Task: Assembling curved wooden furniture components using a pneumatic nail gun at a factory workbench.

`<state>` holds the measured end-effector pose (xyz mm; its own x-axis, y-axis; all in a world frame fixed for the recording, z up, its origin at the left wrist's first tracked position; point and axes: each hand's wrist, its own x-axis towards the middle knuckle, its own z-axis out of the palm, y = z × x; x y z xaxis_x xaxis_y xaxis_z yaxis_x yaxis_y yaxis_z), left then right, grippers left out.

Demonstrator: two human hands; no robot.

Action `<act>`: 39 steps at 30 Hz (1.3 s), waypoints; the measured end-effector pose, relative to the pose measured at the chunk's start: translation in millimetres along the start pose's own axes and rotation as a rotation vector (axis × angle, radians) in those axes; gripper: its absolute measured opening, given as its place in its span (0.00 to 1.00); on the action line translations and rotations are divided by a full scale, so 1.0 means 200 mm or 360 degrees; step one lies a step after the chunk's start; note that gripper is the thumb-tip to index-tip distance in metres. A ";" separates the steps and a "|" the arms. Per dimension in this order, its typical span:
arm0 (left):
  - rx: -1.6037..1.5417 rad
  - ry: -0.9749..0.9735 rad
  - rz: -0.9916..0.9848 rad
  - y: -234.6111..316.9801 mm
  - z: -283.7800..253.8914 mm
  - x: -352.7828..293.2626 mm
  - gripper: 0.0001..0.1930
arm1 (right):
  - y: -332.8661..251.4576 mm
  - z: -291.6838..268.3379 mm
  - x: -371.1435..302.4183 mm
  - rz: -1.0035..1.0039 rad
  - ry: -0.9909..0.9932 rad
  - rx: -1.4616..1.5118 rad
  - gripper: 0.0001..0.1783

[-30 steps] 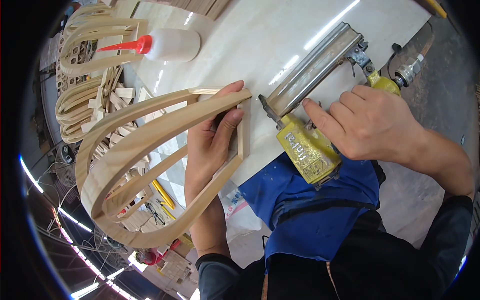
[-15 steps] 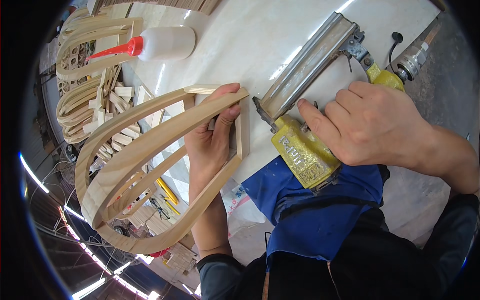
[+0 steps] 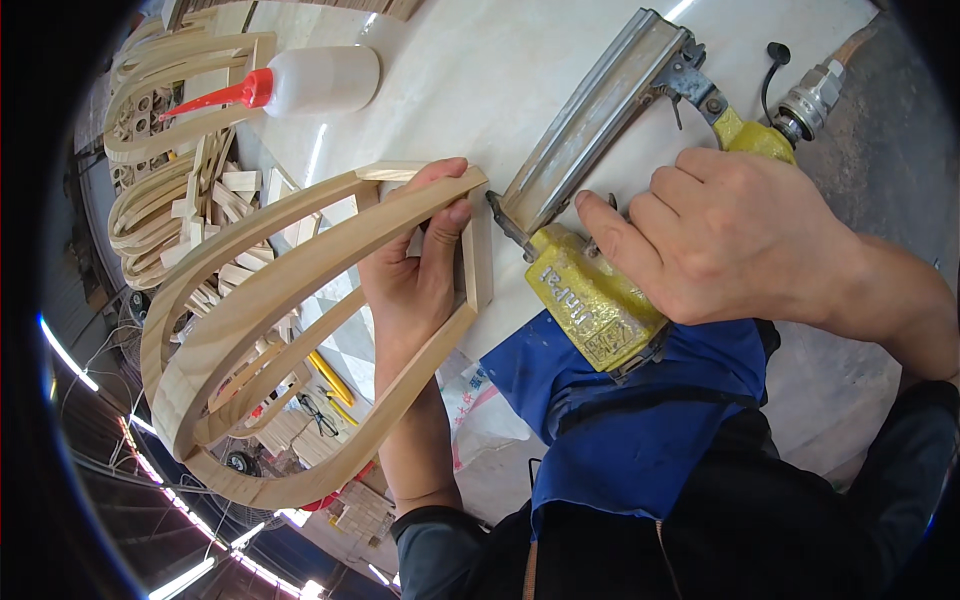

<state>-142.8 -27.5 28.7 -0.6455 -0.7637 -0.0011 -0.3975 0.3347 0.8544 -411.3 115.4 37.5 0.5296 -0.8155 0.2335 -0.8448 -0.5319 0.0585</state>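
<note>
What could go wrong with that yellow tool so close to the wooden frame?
The nail gun's nose sits near the frame end that the left hand grips, so a slip or stray shot might hurt those fingers.

The wooden frame is gripped near one end, so its curved far end could swing or twist.

The right hand holds the gun alone; a tug at its hose fitting might pull it off line.

Your left hand clamped, thumb upward, left forearm near upright. Your right hand curled, index finger extended.
</note>
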 end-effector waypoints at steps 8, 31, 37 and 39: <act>0.0029 -0.0031 -0.0021 0.01 -0.01 0.01 0.13 | 0.00 0.00 0.01 0.0031 0.0034 0.0030 0.13; 0.0001 -0.0040 -0.0076 0.04 0.00 0.00 0.12 | 0.01 0.00 0.01 0.0028 0.0006 0.0008 0.12; 0.0006 -0.0043 -0.0044 0.02 0.00 0.00 0.12 | 0.01 0.01 0.02 0.0045 -0.0032 0.0008 0.11; 0.0017 -0.0049 -0.0054 0.02 0.00 0.00 0.12 | 0.00 0.01 0.02 0.0057 -0.0084 -0.0029 0.10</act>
<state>-145.0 -26.7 32.8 -0.6512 -0.7575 -0.0461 -0.4265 0.3150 0.8479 -409.7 111.1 36.1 0.5021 -0.8450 0.1841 -0.8641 -0.4986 0.0685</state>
